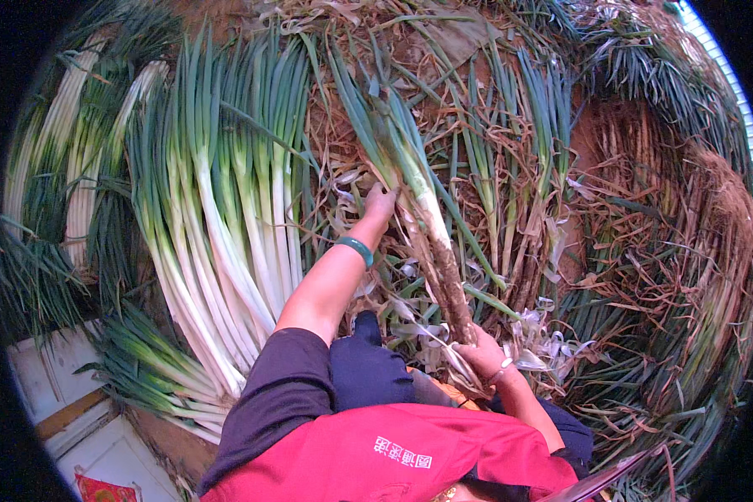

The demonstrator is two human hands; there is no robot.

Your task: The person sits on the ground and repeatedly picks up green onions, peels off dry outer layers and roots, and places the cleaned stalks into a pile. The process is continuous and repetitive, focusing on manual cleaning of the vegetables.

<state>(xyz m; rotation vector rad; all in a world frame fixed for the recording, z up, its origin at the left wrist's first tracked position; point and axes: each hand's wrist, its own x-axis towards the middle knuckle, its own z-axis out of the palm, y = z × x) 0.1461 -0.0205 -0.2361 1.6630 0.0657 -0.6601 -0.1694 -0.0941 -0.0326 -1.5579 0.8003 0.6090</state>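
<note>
A soil-caked green onion stalk [436, 229] lies slantwise before me, its green leaves pointing away. Around its lower end, near the roots, my right hand [482, 352] is closed, and pale peeled skin hangs beside it. My left hand [381, 204] grips dry outer leaves at the stalk's left side, just below the green part. Left of that arm spreads a row of clean white green onions [226, 251], with their leaves at the far end. Loose peelings and dry leaves [408, 320] lie beneath the held stalk.
Unpeeled green onions [530, 207] lie right of centre. A large dirty heap [684, 251] fills the right side. Bundled green onions [81, 157] lie far left, and a smaller pile [169, 376] sits near a white door panel [100, 439] at lower left.
</note>
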